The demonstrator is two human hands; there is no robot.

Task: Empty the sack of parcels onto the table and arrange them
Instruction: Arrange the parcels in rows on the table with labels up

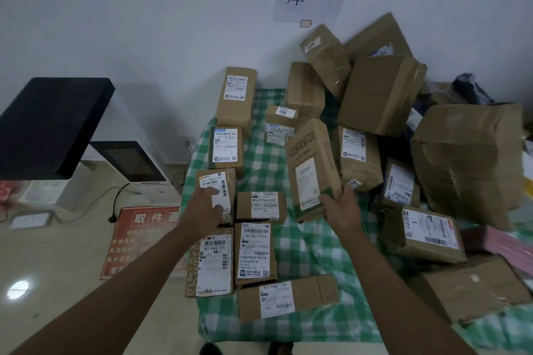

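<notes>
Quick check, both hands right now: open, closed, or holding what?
Left hand: open, fingers resting flat on a labelled parcel.
Right hand: holding a tall brown box, fingers curled round its lower end.

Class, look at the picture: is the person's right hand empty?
No: the right hand grips the lower end of a tall brown parcel, holding it tilted above the green checked cloth.

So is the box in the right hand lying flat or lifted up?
Lifted up: the right hand grips the box by its lower corner, tilted above the checked cloth.
</notes>
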